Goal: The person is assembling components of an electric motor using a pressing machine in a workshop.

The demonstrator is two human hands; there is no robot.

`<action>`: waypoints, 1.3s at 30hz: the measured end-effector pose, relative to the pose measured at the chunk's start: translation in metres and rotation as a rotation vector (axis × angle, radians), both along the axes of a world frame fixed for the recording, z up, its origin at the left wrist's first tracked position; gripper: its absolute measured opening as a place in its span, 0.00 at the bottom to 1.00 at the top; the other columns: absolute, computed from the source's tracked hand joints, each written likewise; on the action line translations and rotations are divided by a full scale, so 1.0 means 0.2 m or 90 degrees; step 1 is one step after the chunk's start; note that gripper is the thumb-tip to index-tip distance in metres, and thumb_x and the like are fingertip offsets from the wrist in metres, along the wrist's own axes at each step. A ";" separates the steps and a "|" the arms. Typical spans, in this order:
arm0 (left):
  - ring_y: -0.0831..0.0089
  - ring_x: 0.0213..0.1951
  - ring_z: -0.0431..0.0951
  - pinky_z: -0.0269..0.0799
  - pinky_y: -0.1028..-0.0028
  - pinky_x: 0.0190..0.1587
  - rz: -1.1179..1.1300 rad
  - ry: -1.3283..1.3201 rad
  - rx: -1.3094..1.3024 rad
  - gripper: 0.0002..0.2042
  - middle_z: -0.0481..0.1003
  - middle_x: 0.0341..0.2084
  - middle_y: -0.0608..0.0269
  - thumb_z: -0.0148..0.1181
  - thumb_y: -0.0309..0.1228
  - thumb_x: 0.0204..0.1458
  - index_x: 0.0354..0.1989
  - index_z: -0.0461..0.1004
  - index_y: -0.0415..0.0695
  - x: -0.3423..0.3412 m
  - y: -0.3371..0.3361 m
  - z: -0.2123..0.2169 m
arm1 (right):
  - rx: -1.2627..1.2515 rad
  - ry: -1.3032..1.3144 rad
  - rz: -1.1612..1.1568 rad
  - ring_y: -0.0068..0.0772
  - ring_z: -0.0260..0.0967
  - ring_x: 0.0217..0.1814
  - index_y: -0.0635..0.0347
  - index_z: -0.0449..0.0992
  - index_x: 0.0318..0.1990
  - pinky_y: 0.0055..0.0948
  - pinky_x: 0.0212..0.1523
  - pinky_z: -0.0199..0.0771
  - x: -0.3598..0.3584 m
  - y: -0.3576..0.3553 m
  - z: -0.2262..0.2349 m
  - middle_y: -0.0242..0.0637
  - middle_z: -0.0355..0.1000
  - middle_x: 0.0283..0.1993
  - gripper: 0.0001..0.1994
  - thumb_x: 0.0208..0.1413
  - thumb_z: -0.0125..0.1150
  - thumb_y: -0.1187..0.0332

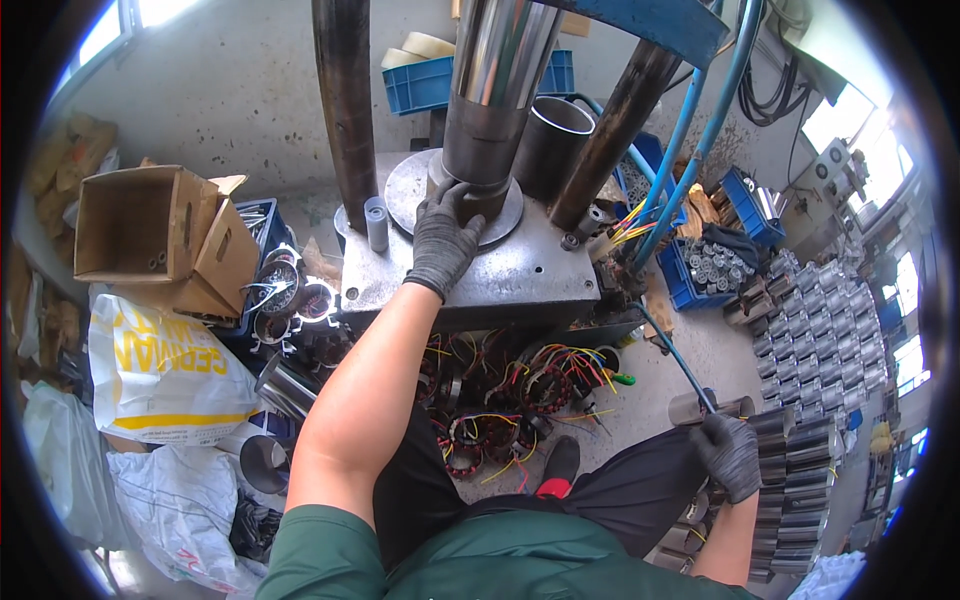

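My left hand (445,240), in a grey knit glove, reaches to the press. Its fingers curve against the near side of a short metal cylinder (482,208) that stands on a round steel plate (405,195). The shiny press ram (500,60) comes down onto that cylinder. Far to the right and low, my gloved right hand (728,455) is closed round the end of a long blue lever (680,362), which runs up to the press's right side. A small grey cylinder (376,225) stands upright on the press bed (530,285), left of the plate.
Dark posts (345,110) flank the ram; a wide dark tube (553,145) stands behind it. Wound copper stators with coloured wires (545,385) lie beneath the bed. Cardboard boxes (140,225) and a white bag (165,375) are left. Stacked metal housings (820,340) fill the right.
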State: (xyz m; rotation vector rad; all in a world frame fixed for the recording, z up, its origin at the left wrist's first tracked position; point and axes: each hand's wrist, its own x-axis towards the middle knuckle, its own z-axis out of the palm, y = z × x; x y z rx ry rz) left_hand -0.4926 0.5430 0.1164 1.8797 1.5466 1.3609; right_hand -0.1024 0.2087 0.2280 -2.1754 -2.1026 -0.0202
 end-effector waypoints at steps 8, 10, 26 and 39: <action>0.51 0.63 0.69 0.65 0.59 0.70 0.032 0.018 0.022 0.28 0.71 0.62 0.50 0.68 0.25 0.50 0.62 0.73 0.43 0.01 -0.03 0.03 | 0.015 -0.004 0.001 0.59 0.75 0.33 0.64 0.79 0.31 0.49 0.34 0.73 0.00 0.01 0.01 0.54 0.73 0.28 0.07 0.51 0.68 0.69; 0.51 0.64 0.69 0.64 0.59 0.70 0.039 0.022 0.012 0.28 0.71 0.62 0.51 0.68 0.25 0.50 0.63 0.73 0.43 0.01 -0.03 0.03 | 0.007 0.001 0.000 0.60 0.74 0.35 0.65 0.78 0.32 0.49 0.34 0.73 0.00 0.01 0.01 0.56 0.73 0.29 0.07 0.52 0.67 0.69; 0.49 0.62 0.70 0.64 0.58 0.69 0.038 0.024 0.009 0.27 0.72 0.61 0.49 0.69 0.26 0.50 0.62 0.73 0.43 0.01 -0.02 0.01 | -0.129 0.068 0.115 0.55 0.76 0.34 0.64 0.82 0.39 0.46 0.38 0.76 0.08 0.07 0.12 0.50 0.77 0.32 0.09 0.53 0.68 0.69; 0.48 0.65 0.65 0.61 0.57 0.71 0.003 0.019 -0.012 0.29 0.68 0.65 0.51 0.68 0.30 0.50 0.64 0.71 0.47 -0.01 0.00 0.00 | -0.245 0.063 0.079 0.52 0.78 0.40 0.59 0.83 0.42 0.45 0.54 0.70 0.15 0.08 0.11 0.48 0.80 0.37 0.11 0.50 0.65 0.69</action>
